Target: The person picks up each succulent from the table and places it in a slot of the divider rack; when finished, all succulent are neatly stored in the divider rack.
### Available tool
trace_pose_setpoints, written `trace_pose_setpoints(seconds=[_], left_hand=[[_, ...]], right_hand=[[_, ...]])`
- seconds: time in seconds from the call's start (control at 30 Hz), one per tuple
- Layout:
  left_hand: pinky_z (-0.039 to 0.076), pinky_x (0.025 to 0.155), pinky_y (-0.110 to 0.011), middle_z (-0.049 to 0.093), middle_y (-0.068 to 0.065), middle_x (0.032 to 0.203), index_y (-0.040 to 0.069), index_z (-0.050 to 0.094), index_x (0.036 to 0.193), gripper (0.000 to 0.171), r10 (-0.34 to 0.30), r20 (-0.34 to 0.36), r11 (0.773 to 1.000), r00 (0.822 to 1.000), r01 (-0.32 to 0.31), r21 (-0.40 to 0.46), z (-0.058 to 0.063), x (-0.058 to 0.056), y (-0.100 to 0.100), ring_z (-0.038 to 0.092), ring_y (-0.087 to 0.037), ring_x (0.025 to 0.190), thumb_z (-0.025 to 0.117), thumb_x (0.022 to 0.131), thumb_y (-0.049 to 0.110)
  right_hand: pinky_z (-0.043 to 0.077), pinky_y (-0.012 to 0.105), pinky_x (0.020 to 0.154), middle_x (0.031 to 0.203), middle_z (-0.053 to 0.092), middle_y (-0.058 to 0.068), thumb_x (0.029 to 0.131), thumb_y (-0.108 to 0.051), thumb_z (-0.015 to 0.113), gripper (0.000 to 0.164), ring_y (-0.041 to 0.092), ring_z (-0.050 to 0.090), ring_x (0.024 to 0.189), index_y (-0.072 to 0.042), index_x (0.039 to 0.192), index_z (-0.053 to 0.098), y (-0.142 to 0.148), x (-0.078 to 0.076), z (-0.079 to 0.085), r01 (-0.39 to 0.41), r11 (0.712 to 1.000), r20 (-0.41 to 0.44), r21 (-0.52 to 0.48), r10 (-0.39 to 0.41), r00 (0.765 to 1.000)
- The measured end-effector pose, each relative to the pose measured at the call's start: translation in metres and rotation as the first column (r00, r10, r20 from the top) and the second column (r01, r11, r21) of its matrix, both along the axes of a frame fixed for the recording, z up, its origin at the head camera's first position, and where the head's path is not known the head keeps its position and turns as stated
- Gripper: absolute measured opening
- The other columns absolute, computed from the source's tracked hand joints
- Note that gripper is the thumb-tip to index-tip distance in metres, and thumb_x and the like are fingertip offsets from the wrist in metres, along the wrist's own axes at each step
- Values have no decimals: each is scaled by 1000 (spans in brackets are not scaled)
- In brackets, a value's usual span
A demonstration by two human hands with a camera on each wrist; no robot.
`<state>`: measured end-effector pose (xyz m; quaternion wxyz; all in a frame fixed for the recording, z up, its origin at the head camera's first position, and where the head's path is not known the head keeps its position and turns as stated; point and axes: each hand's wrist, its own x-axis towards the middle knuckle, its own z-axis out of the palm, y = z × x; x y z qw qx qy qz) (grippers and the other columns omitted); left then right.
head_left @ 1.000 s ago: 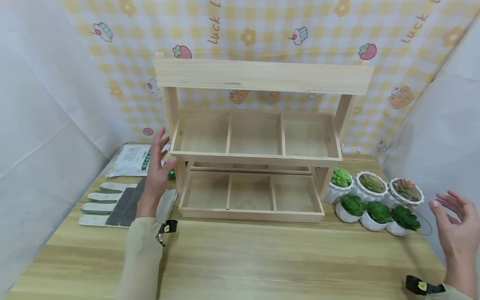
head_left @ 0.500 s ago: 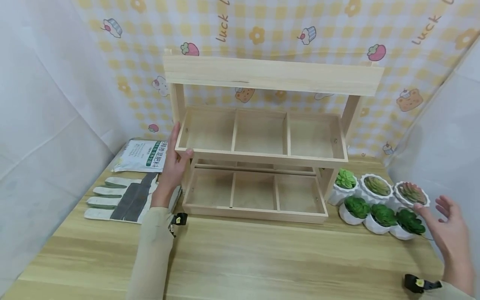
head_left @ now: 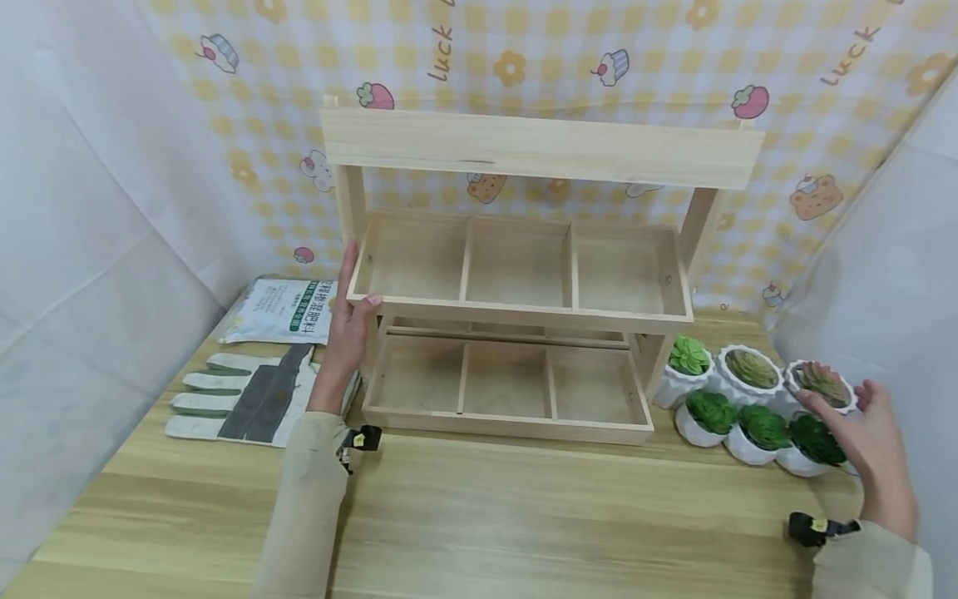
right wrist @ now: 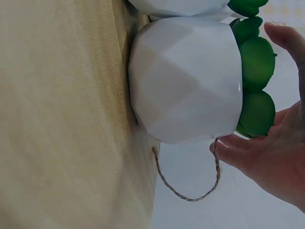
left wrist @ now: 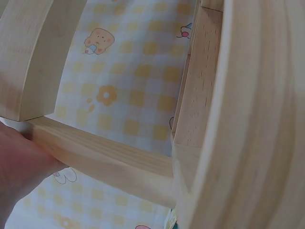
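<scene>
At the left front corner of the wooden plant stand's (head_left: 516,314) upper tray, my left hand (head_left: 348,333) grips the wood, thumb on the front face and fingers along the side. The left wrist view shows part of that hand (left wrist: 26,164) against a wooden bar (left wrist: 109,167). My right hand (head_left: 868,437) spreads its thumb and fingers about the reddish potted succulent (head_left: 822,384) in the back row on the right. In the right wrist view, a dark green succulent in a white faceted pot (right wrist: 188,81) stands in front of the hand (right wrist: 271,157), hiding some of its fingers.
More potted succulents (head_left: 748,368) crowd together right of the stand. A loop of twine (right wrist: 190,198) hangs by the nearest pot. Work gloves (head_left: 258,399) and a white printed bag (head_left: 277,309) lie on the left of the wooden table (head_left: 524,516).
My left hand has moved right onto the stand's corner and taken hold. The right hand has moved left, from beside the pots to around the reddish succulent. The view has shifted slightly.
</scene>
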<state>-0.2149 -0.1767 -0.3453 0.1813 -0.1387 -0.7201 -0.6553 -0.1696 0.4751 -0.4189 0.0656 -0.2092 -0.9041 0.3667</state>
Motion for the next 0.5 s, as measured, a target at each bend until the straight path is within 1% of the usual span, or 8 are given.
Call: trace_pose_setpoints(seconds=[0.03,0.13,0.17,0.27,0.37,0.4,0.5], left_hand=[[17,107,-48,8,9,154,26,10,151,73,-2,-7,1000,1000,2,3,0,0,1,17,-23,138,43,89,7],[17,106,-49,7,5,155,22,9,151,73,1,-22,1000,1000,-1,-1,2,2,4,17,-25,137,42,89,6],[18,106,-49,6,4,155,21,9,151,73,1,-24,1000,1000,-1,-2,3,2,5,17,-25,137,42,88,6],[19,106,-50,8,3,155,20,8,151,72,8,-21,1000,1000,-8,-4,4,3,7,19,-26,137,41,89,6],[20,105,-50,9,2,155,21,8,151,72,14,-20,1000,1000,-14,-1,5,4,7,20,-26,137,42,89,7],[20,105,-50,9,2,155,21,8,151,73,14,-20,1000,1000,-13,1,5,4,7,20,-26,136,42,89,7],[20,105,-50,9,2,155,20,8,151,73,11,-23,1000,1000,-11,3,5,3,6,19,-26,137,42,88,7]], right_hand=[[14,63,99,147,-1,34,86,-47,55,102,51,6,131,8,143,-9,5,-3,-2,-23,1000,3,2,23,1000],[16,66,96,145,-1,37,85,-49,55,105,55,9,128,11,142,-9,23,-12,-14,-62,997,15,49,61,998],[17,66,96,145,-1,38,85,-50,55,105,56,9,128,12,141,-9,24,-13,-14,-69,996,30,59,67,997],[18,68,93,142,-2,41,86,-51,52,105,59,9,126,16,139,-9,12,-10,-2,-104,990,65,94,98,993],[18,68,93,139,-3,44,88,-48,50,101,60,8,125,18,137,-9,-6,-5,18,-143,986,107,87,133,985],[18,69,92,139,-2,45,88,-48,50,101,61,9,124,18,137,-8,-9,-4,20,-158,983,109,89,148,983],[20,70,89,137,0,46,88,-48,50,101,62,11,122,19,137,-8,-8,-6,21,-193,977,117,94,181,976]])
